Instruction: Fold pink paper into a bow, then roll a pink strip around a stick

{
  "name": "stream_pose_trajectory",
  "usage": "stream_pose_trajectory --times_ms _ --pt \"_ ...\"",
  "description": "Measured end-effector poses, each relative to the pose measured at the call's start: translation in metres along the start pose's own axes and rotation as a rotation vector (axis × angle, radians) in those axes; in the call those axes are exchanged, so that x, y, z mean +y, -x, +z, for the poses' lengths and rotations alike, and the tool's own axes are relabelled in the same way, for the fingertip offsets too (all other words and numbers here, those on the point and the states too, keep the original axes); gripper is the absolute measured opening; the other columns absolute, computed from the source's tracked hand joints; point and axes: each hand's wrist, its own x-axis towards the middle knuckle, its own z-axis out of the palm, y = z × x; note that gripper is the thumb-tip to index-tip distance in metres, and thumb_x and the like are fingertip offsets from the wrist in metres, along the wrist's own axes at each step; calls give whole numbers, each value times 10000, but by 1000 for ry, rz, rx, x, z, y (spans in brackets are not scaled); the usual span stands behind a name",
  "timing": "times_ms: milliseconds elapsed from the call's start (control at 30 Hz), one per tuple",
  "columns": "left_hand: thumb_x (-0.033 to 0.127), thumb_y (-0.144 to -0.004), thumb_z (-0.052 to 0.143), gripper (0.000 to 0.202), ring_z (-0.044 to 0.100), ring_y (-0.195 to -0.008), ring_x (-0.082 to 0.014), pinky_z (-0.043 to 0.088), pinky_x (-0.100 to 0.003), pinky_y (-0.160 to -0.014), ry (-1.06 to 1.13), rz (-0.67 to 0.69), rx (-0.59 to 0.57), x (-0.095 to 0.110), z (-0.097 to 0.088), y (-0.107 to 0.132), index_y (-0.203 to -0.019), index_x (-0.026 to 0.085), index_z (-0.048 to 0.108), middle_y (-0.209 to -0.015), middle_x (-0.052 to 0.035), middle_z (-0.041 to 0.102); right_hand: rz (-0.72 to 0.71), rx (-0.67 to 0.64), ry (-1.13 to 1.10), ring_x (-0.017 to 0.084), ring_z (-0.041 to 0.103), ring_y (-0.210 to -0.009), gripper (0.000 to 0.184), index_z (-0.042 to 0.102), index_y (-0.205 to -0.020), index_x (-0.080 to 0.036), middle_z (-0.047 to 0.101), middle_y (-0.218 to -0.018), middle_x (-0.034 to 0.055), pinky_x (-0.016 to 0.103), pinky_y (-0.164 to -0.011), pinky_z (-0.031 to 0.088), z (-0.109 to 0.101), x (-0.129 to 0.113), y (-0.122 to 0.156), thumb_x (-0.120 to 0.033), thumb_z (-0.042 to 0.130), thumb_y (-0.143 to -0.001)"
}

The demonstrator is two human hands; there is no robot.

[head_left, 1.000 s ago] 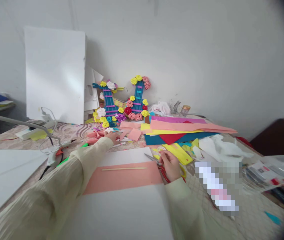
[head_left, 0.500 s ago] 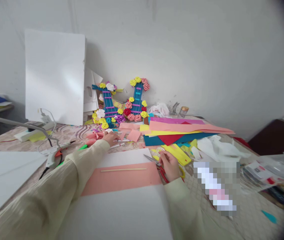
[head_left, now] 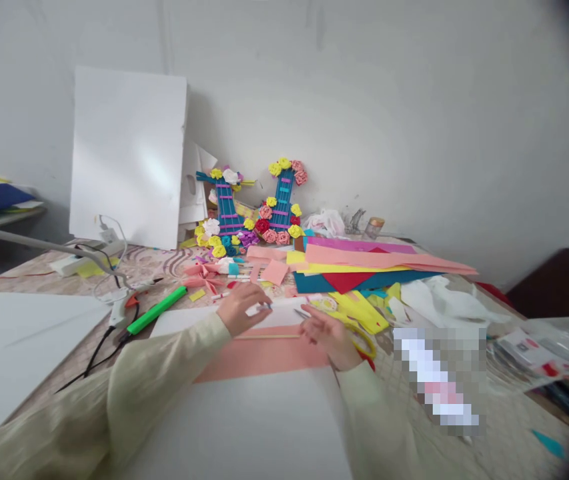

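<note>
Package print: the clear package [head_left: 529, 350] at the right carries a pink-red mark and lettering too small to read.
Pink paper strip [head_left: 264, 360]: flat on the white sheet [head_left: 244, 427] in front of the person; long axis left to right, rising slightly toward the right.
Wooden stick [head_left: 269, 337]: on the strip's far part, roughly parallel to it, right end beside the right hand's fingers.
Left hand [head_left: 241, 310]: above the sheet's far part, thumb and fingers pinching a small pale item [head_left: 265, 307] with a bluish part, probably slim, though blur hides its shape.
Right hand [head_left: 331, 337]: index finger extended toward the left, other fingers bent; I can't make out whether they grip the scissors.
Scissors [head_left: 300, 313]: blade tip showing past the right hand, pointing away and leftward.
Green stick [head_left: 158, 311]: left of the sheet, slanting away to the right.
</note>
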Motion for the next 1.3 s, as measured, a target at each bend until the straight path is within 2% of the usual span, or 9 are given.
stream_pose_trajectory --times_ms 67,200,500,767,900,933,1100,1200,1300 --pt "337 -785 486 162 510 -773 -133 355 -267 -709 42 82 -15 26 -3 4 -835 221 588 -792 -20 597 -64 -127 -75 89 471 -534 400 551 -1014 -164 541 -642 -1 227 -502 392 13 -9 6 -383 598 -683" --pt "308 -828 424 189 477 -730 -139 340 -274 -677 75 140 -11 55 -11 7 -839 182 564 -771 -36 572 -158 -32 -140 66 384 -436 261 586 -891 -165 402 -470 -56 210 -436 315 26 -16 15 -374 466 -793" --pt "384 -881 203 374 441 -715 -161 342 -283 -658 57 177 -394 53 -34 -2 -816 156 493 -779 -49 523 -244 -94 -11 79 469 -462 282 557 -593 -158 512 -508 -22 225 -451 368 18 -25 21 -333 464 -794" --pt "428 -882 100 485 418 -524 -83 378 -187 -523 573 -30 -649 68 -39 -7 -602 161 392 -567 15 435 -280 -47 -31 64 436 -376 210 605 -620 -157 502 -445 -34 202 -374 351 7 -33 26 -283 509 -757" --pt "362 -888 41 528 458 -486 -81 415 -189 -528 275 -201 -629 34 -39 4 -495 160 331 -496 8 450 -398 465 -413 41 369 -380 211 561 -556 -171 456 -458 -51 177 -369 323 -36 -33 20 -302 543 -721" --pt "337 -887 32 525 473 -511 -94 422 -209 -543 213 -243 -591 20 -37 6 -518 160 359 -523 -5 471 -416 508 -455 42 379 -406 210 567 -595 -184 454 -479 -54 184 -407 351 -46 -33 18 -319 509 -745" --pt "268 -863 261 313 517 -848 -204 393 -390 -790 -139 -368 -441 -46 -9 9 -830 102 524 -835 -104 563 -416 526 -482 54 411 -441 129 595 -636 -174 464 -487 -40 199 -418 329 -60 -24 4 -245 542 -730" --pt "289 -830 430 242 512 -911 -207 402 -414 -810 -238 -375 -463 -67 14 4 -933 94 531 -947 -101 552 -364 556 -405 50 406 -432 158 576 -629 -182 493 -529 -39 199 -407 318 -57 -15 1 -274 519 -744" --pt "312 -818 471 276 520 -918 -178 436 -391 -788 -274 -373 -474 -75 19 1 -1028 135 500 -1044 -69 522 -282 532 -256 55 420 -429 148 585 -673 -187 500 -521 -46 202 -419 342 -57 -10 3 -305 527 -741"
